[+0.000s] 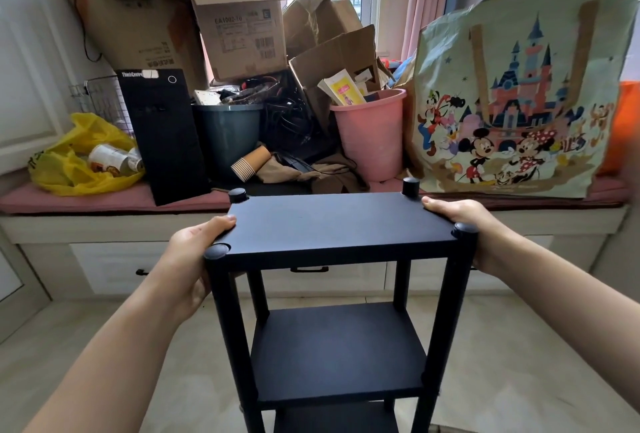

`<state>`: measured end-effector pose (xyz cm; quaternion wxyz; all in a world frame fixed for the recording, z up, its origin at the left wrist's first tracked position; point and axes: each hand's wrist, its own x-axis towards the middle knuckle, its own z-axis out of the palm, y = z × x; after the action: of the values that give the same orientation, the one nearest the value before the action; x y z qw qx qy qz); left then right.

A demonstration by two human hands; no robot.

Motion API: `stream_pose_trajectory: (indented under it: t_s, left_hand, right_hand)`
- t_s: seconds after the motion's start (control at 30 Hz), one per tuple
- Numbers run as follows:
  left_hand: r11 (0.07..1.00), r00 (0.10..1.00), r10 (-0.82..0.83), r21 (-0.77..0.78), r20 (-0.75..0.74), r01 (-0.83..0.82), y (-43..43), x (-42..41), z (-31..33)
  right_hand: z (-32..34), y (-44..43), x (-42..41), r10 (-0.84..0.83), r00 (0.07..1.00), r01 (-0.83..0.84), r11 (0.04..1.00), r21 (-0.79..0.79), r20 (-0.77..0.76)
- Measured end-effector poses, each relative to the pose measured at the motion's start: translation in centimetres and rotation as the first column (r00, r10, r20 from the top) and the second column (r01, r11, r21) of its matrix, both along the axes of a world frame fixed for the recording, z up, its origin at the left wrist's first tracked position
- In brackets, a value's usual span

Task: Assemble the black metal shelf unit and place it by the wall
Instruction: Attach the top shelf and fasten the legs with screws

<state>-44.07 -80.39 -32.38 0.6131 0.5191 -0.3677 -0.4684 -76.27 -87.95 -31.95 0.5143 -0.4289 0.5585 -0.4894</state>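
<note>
The black metal shelf unit (332, 224) stands upright in front of me, with a top board, a middle shelf and a lower shelf between four round posts capped with black knobs. My left hand (194, 252) grips the top board's left edge, thumb on top near the front-left post. My right hand (464, 228) grips the right edge, thumb on top beside the front-right post. Both sets of fingers are hidden under the board.
Behind the unit runs a window bench with a pink cushion (104, 197), piled with cardboard boxes (239, 23), a black computer tower (166, 134), a grey bin (228, 134), a pink bin (370, 134), a yellow bag (83, 162) and a large cartoon bag (512, 106). Drawers sit below; beige floor lies around.
</note>
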Motion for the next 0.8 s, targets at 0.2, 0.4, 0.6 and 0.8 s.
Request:
stream_pose_trajectory:
  t_s: [0.2, 0.4, 0.6, 0.8]
  left_hand:
    - [0.999, 0.999, -0.037, -0.005, -0.002, 0.037, 0.08, 0.01, -0.11]
    - [0.999, 0.999, -0.040, -0.003, -0.008, 0.040, 0.07, 0.08, -0.10]
    - [0.999, 0.999, -0.044, 0.006, -0.026, 0.044, 0.18, -0.10, -0.10]
    - [0.997, 0.997, -0.072, 0.018, -0.034, 0.073, 0.32, 0.12, -0.16]
  right_hand:
    - [-0.19, 0.26, 0.08, 0.025, 0.998, -0.025, 1.000, 0.002, 0.056]
    - [-0.14, 0.30, 0.21, 0.011, 0.998, -0.012, 1.000, 0.015, 0.060]
    - [0.48, -0.04, 0.27, -0.004, 0.999, 0.004, 1.000, 0.009, 0.050]
    - [0.67, -0.36, 0.18, -0.015, 1.000, 0.015, 1.000, -0.006, 0.019]
